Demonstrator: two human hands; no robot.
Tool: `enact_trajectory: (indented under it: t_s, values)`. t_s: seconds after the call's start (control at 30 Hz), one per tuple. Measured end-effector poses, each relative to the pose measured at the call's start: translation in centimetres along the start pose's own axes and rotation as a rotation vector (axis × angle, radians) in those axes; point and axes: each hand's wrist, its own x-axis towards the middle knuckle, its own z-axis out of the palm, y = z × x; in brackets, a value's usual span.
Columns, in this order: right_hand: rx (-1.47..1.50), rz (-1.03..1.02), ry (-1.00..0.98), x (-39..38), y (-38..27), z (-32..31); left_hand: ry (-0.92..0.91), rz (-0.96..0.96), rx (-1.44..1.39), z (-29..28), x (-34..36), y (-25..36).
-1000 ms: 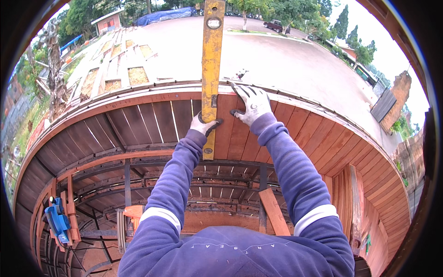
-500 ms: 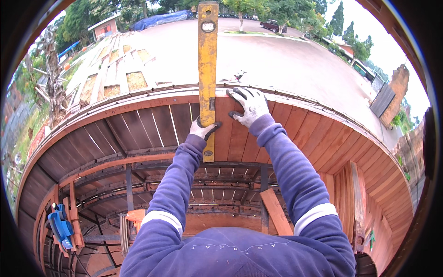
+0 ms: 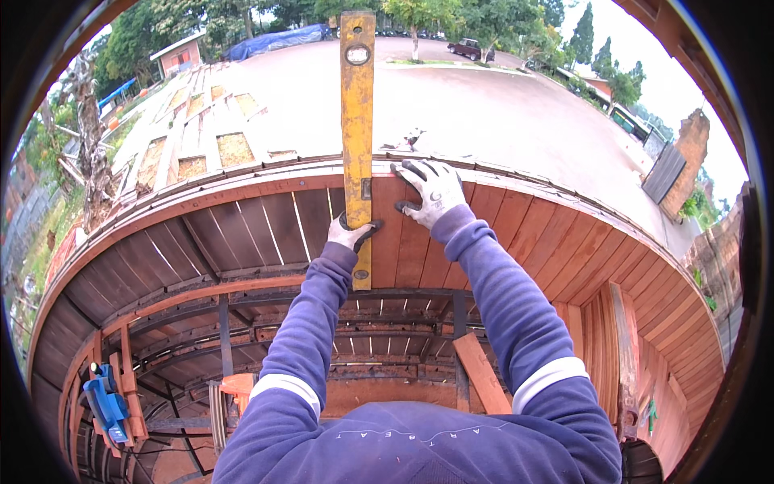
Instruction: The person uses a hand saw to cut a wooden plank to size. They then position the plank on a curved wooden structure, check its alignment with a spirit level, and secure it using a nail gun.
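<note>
Pale paved yard [image 3: 500, 105] beyond a curved timber structure. Reddish-brown planks [image 3: 556, 234], set edge to edge, clad its right side; dark boards [image 3: 260, 234], with light showing between some of them, line its left. A yellow spirit level [image 3: 357, 105] lies lengthwise where the two meet, its upper part projecting past the rim. At lower left, a blue power tool [image 3: 107, 406]. The gloved right hand [image 3: 438, 194], fingers spread, rests on the planks near the rim; whether it grips the edge cannot be told. The gloved left hand [image 3: 350, 233] curls around the level's lower part.
</note>
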Motion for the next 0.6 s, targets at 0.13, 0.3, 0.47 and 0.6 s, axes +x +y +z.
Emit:
enact_trajectory:
  t_s: [0.13,0.3,0.47,0.6]
  values:
    - [-0.008,0.004,-0.006,0.0,0.0,0.0,0.009,0.005,0.026,-0.1,0.2,-0.3]
    - [-0.012,0.021,-0.039,0.1,-0.3,-0.4,0.015,0.0,0.025,-0.2,0.3,-0.6]
    - [-0.018,0.024,-0.049,0.3,-0.6,-0.7,0.01,0.023,0.028,-0.9,0.8,-1.4]
    - [-0.027,0.024,-0.046,0.0,-0.2,-0.4,0.015,-0.001,0.068,0.3,0.1,0.2]
